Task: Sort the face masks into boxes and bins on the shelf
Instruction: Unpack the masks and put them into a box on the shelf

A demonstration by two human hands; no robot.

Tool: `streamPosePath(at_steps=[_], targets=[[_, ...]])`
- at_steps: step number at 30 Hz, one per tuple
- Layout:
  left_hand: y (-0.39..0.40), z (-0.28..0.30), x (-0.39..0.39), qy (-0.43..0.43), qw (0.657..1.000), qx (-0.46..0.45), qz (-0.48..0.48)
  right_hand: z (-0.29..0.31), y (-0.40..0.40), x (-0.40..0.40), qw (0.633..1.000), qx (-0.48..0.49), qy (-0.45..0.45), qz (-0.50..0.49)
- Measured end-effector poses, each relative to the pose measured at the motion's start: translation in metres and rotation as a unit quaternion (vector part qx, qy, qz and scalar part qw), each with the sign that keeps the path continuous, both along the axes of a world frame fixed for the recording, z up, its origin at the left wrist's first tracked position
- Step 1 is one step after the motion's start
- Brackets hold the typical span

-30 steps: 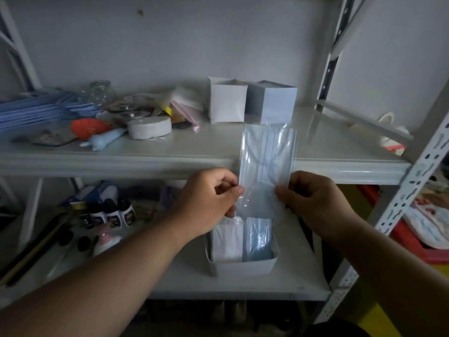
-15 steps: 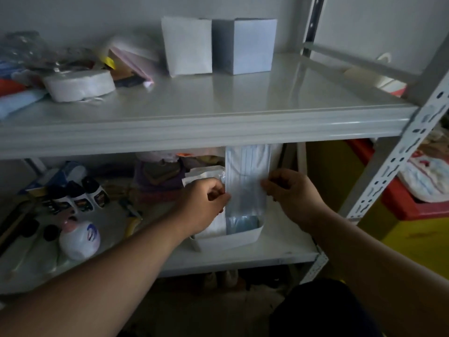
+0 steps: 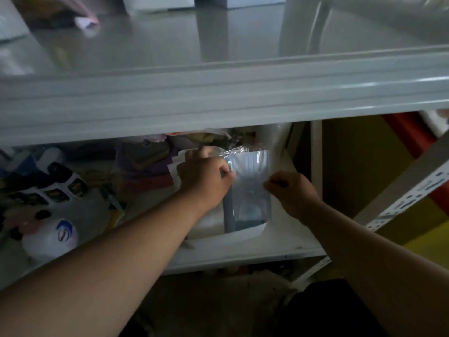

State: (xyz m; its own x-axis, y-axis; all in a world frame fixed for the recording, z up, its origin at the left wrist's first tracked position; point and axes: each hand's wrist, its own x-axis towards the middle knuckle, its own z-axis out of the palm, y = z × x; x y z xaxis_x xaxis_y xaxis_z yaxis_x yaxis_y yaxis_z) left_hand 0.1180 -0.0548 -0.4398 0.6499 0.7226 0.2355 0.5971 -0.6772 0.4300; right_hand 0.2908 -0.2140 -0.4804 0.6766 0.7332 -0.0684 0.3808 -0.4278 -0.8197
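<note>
Head view: both hands pinch one wrapped mask (image 3: pixel 250 183) by its long edges, the left hand (image 3: pixel 206 178) on the left edge with fingers curled, the right hand (image 3: pixel 291 193) nipping the right edge between thumb and fingertips. The mask stands upright between them, long axis vertical, its lower end already down inside the white box (image 3: pixel 240 235) and its top poking above the hands. The box sits on the lower shelf (image 3: pixel 279 249), straight below the hands, so the coming move is, by my reading, a plain push downward along the mask's length. Both hands are equally close to the box; neither leads. More masks seem packed in the box left of this one, though the gloom blurs them. Left of the box lie a white bottle (image 3: pixel 51 237) and dark-capped bottles (image 3: pixel 58 188). Above the box runs the upper shelf (image 3: pixel 218 98).
</note>
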Motion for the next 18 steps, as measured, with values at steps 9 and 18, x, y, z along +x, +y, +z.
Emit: streamPosePath(at_steps=[9, 18], targets=[[0.002, -0.019, -0.002, 0.042, 0.996, 0.059, -0.047, -0.044, 0.008, -0.003, 0.999, 0.006, -0.031, -0.036], [0.000, -0.006, -0.005, 0.052, 0.991, 0.090, -0.082, -0.022, 0.017, -0.004, 0.999, 0.009, -0.028, 0.014]])
